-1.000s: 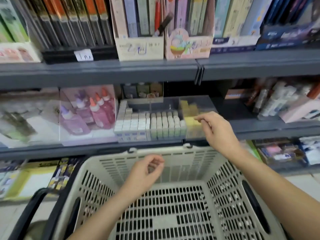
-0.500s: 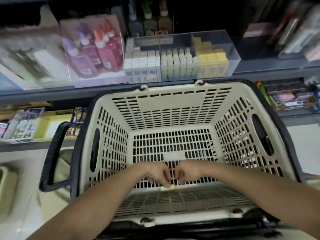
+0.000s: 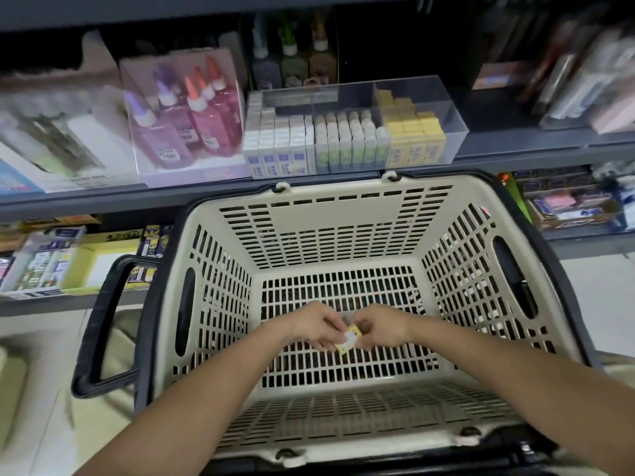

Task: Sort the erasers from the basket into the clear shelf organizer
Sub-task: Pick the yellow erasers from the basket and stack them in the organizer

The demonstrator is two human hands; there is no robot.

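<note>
One small yellow eraser — blocky, white-labelled — is pinched between both hands low inside the basket, over its slotted floor. The grip of the left hand and of the right hand is closed on it, fingers curled. The basket is moulded cream plastic, pierced with rectangular slots and rimmed in black. Beyond it, the clear shelf organizer is seen packed with upright boxed erasers.

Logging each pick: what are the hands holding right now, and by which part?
A yellow eraser, pinched at opposite sides between left hand and right hand.
</note>
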